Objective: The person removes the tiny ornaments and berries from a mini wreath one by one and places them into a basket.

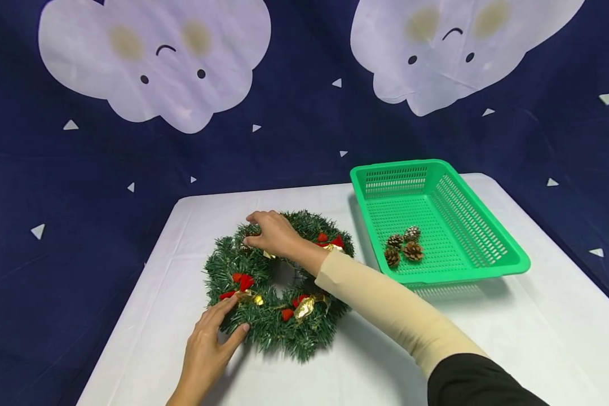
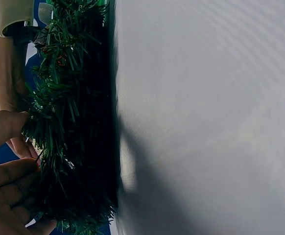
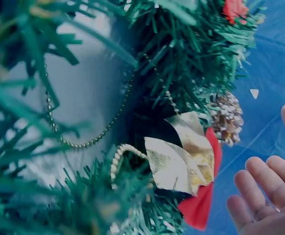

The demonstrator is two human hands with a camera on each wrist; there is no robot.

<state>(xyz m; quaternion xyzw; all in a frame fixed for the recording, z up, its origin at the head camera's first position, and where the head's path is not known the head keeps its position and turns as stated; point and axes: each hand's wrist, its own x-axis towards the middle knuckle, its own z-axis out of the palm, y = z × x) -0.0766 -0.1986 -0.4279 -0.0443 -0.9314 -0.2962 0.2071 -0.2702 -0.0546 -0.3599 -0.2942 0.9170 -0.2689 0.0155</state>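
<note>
A green tinsel wreath point(image 1: 304, 332) lies on the white table, trimmed with red bows and gold ribbons point(image 1: 306, 307). My right hand point(image 1: 274, 232) hovers over its far left part, fingers spread. Just below that hand, a pinecone point(image 3: 226, 117) with pale tips sits on the wreath beside a gold ribbon point(image 3: 181, 161) and a string of gold beads point(image 3: 91, 143); thumb and fingers are apart from the pinecone in the right wrist view. My left hand point(image 1: 208, 344) rests against the wreath's near left edge, fingertips by a red bow point(image 1: 243, 281), fingers loosely bent.
A green plastic basket point(image 1: 487, 225) stands at the right of the table, with several pinecones point(image 1: 413, 251) in its near left corner. Behind the table hangs a dark blue cloth point(image 1: 304, 113) with white clouds and triangles. My right forearm crosses over the wreath's right side.
</note>
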